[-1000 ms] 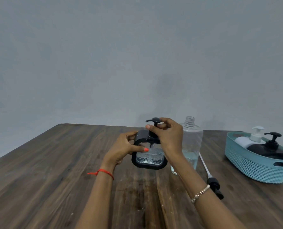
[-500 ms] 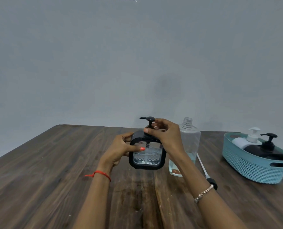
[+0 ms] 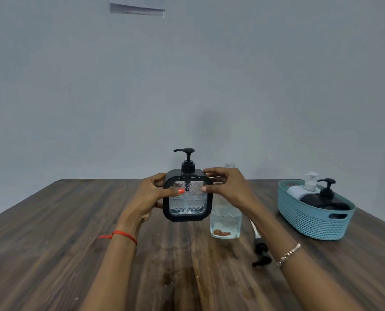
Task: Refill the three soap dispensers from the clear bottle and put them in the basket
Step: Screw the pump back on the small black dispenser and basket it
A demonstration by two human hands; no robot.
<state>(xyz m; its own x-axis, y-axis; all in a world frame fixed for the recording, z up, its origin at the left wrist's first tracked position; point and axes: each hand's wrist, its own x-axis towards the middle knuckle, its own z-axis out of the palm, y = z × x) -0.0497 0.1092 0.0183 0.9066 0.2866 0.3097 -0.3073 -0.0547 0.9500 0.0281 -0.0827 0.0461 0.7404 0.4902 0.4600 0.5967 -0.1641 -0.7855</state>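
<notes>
A square black-framed soap dispenser (image 3: 188,204) with a clear faceted body and a black pump on top is held upright above the table. My left hand (image 3: 151,196) grips its left side, thumb across the front. My right hand (image 3: 227,187) holds its right upper corner with thumb and fingers. Behind it stands the clear bottle (image 3: 226,221), uncapped, with a little liquid at the bottom. The teal basket (image 3: 310,223) at the right holds a white dispenser (image 3: 299,190) and a black dispenser (image 3: 324,199).
A loose black pump with a long white tube (image 3: 260,250) lies on the wooden table (image 3: 52,243) between the clear bottle and the basket. A wet patch marks the wood near the front middle. A paper hangs high on the grey wall.
My right hand has left the pump head and moved down to the dispenser's right corner. The dispenser now sits upright between both hands, with its pump fully showing.
</notes>
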